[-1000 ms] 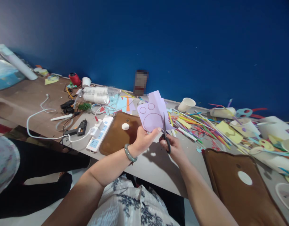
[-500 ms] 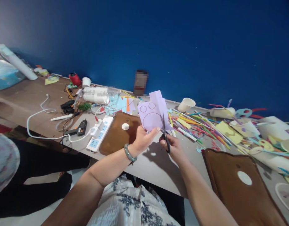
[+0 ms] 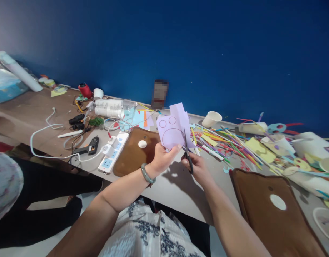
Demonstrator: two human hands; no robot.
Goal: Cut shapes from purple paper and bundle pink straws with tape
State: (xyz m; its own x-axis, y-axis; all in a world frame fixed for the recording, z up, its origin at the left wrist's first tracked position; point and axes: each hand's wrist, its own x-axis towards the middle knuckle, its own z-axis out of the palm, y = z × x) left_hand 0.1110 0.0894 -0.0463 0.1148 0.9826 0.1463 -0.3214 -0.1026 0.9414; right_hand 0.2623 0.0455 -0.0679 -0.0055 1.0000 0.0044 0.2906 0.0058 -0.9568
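A sheet of purple paper (image 3: 171, 130) with one large and two small circles drawn on it is pinched in my left hand (image 3: 164, 157), thumb on top along its lower edge. My right hand (image 3: 198, 166) grips black-handled scissors (image 3: 189, 160). Their blades lie at the paper's right part, beside the large circle, and a cut flap of paper stands out on that side. Both hands are raised over the table, close together. The fingers under the paper are hidden.
Left of my hands lie a brown board (image 3: 126, 153), a white power strip (image 3: 114, 152) and a black glue gun (image 3: 91, 145). Colourful sticks (image 3: 234, 142), a paper cup (image 3: 212, 119) and another brown board (image 3: 277, 221) lie right. A person (image 3: 9, 185) stands at left.
The scissors have shifted very slightly left at the paper's right side. Both hands keep almost the same place and grip.
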